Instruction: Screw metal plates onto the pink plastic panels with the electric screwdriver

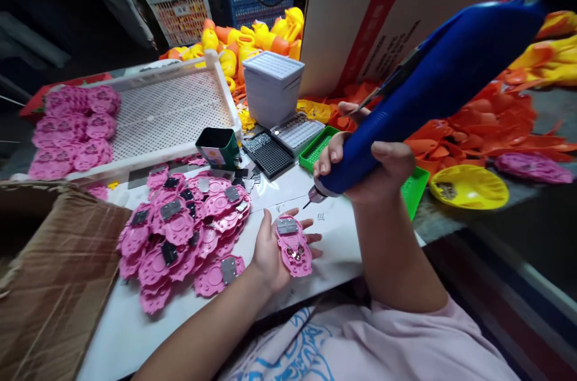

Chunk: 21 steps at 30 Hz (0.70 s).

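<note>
My right hand (374,170) is wrapped round a blue electric screwdriver (433,80), its bit pointing down and left. The tip hangs above the table, apart from the pink part. Palm up with fingers spread, my left hand (270,255) holds a pink plastic part (294,249). That part has a grey cover at its top and small shiny metal pieces in its lower half. To the left of this hand lies a heap of similar pink parts (175,219), several with grey or black covers. One pink part (216,276) lies at the heap's near edge.
A white perforated tray (166,110) holds stacked pink parts. Ahead stand a dark green container (219,146), a black grid tray (270,154) and a white basket (274,89). A cardboard box (54,285) is at left. A yellow dish (478,188) and orange pieces (491,122) lie at right.
</note>
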Each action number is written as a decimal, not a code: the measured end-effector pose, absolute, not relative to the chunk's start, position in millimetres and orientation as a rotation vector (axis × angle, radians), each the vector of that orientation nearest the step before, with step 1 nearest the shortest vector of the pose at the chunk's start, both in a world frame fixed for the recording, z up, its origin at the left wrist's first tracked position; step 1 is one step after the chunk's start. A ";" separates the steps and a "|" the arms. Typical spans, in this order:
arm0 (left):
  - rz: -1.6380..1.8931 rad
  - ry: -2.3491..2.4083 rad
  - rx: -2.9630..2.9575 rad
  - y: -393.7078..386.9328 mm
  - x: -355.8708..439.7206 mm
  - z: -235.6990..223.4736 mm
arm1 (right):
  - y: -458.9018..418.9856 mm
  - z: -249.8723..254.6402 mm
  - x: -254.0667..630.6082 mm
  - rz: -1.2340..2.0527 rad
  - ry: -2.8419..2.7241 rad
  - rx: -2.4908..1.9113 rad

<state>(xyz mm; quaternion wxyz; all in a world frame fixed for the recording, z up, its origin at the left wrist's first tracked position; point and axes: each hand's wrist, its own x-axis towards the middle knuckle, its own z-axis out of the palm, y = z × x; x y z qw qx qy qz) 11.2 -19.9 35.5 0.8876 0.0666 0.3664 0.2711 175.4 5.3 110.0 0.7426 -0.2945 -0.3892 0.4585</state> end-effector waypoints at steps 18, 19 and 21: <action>0.621 0.872 0.057 -16.7 20.7 12.5 | 10.8 67.9 191.3 1.569 -0.932 -0.934; 0.614 0.878 0.062 -16.8 20.3 12.1 | 9.7 67.5 189.5 1.544 -0.923 -0.948; 0.604 0.881 0.072 -17.1 19.6 11.7 | 5.7 65.2 183.9 1.474 -0.966 -0.906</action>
